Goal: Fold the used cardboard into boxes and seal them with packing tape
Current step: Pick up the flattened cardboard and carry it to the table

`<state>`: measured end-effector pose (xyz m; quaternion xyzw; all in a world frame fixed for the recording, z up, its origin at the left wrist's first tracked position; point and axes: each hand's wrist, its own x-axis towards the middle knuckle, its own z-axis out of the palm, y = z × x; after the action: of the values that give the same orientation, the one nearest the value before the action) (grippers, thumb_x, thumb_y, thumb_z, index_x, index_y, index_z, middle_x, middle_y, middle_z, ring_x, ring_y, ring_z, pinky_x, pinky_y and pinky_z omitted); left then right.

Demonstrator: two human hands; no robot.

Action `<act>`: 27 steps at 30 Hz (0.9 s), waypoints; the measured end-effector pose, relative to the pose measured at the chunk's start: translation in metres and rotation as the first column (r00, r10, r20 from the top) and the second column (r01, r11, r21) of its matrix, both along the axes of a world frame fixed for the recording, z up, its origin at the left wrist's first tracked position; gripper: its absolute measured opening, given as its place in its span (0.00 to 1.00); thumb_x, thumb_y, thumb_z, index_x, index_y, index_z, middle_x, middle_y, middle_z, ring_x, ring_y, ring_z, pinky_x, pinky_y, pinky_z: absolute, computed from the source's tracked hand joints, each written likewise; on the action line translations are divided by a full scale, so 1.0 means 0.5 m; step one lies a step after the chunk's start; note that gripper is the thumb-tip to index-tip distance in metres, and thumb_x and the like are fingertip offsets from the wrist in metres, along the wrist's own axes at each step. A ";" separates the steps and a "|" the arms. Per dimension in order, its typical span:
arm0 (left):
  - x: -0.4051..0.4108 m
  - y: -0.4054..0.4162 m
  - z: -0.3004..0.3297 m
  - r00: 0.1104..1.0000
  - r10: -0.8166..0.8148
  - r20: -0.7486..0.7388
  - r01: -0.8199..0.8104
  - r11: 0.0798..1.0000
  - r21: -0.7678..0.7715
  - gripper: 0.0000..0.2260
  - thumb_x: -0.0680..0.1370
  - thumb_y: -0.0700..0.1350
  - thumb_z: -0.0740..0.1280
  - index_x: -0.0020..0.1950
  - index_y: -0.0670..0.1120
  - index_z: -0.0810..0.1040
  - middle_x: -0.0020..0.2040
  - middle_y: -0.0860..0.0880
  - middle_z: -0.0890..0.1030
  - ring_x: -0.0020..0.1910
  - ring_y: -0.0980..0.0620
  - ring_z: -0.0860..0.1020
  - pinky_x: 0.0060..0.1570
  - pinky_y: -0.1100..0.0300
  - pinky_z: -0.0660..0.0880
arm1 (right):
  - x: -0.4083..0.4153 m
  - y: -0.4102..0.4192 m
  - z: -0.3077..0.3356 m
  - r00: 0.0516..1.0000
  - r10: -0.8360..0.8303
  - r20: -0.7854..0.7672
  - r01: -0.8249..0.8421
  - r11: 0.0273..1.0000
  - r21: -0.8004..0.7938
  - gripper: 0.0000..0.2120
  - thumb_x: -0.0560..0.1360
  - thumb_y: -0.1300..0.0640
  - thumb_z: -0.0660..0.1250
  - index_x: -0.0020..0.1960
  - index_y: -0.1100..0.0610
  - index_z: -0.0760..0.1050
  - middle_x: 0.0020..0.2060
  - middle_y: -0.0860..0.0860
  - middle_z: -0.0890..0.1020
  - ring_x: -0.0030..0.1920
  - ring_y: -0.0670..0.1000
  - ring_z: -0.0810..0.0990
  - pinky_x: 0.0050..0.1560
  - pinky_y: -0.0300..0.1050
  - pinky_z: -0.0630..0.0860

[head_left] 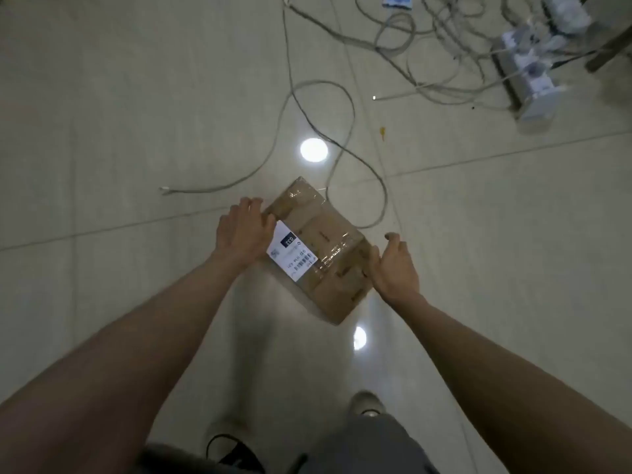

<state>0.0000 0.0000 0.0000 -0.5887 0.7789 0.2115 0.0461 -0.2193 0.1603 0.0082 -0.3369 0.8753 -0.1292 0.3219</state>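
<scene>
A brown cardboard box (325,254), wrapped in clear tape and bearing a white shipping label (289,256), is between my two hands above the tiled floor. My left hand (244,230) touches the box's left side with relaxed, spread fingers. My right hand (396,265) lies against its right side, thumb along the edge and fingers loosely bent. Neither hand is curled round the box. No packing tape roll is visible.
Grey cables (342,131) loop across the floor behind the box. Power strips with plugs (528,73) lie at the upper right. My legs and a shoe (367,403) show at the bottom. Ceiling lights reflect off the glossy tiles (102,131).
</scene>
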 end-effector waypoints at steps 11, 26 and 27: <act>-0.028 -0.043 -0.232 0.985 0.125 -0.119 -0.109 0.984 0.138 0.26 0.81 0.52 0.61 0.75 0.41 0.62 0.70 0.38 0.69 0.67 0.37 0.70 0.63 0.43 0.68 | 0.005 -0.028 -0.245 0.930 -0.353 0.101 0.336 0.929 0.152 0.25 0.81 0.51 0.61 0.71 0.64 0.59 0.67 0.64 0.68 0.64 0.68 0.72 0.62 0.59 0.70; 0.071 -0.007 -0.171 0.748 0.578 -0.327 -0.529 0.816 0.234 0.19 0.79 0.52 0.67 0.59 0.37 0.72 0.60 0.38 0.74 0.58 0.40 0.76 0.56 0.49 0.72 | 0.001 -0.122 -0.144 0.891 -0.312 0.331 0.375 0.915 -0.146 0.18 0.83 0.48 0.57 0.67 0.59 0.65 0.55 0.56 0.77 0.53 0.56 0.77 0.54 0.53 0.75; 0.068 -0.011 -0.130 0.728 0.591 -0.347 -0.540 0.807 0.240 0.19 0.79 0.52 0.67 0.58 0.37 0.72 0.59 0.39 0.75 0.56 0.41 0.76 0.55 0.49 0.73 | -0.002 -0.128 -0.102 0.893 -0.313 0.323 0.379 0.911 -0.164 0.18 0.83 0.49 0.58 0.66 0.61 0.66 0.55 0.56 0.77 0.53 0.55 0.76 0.52 0.50 0.73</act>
<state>0.0341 -0.0054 -0.0649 -0.7368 0.5395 0.3800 -0.1471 -0.2204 0.0962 -0.0430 -0.1859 0.8447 -0.3297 0.3784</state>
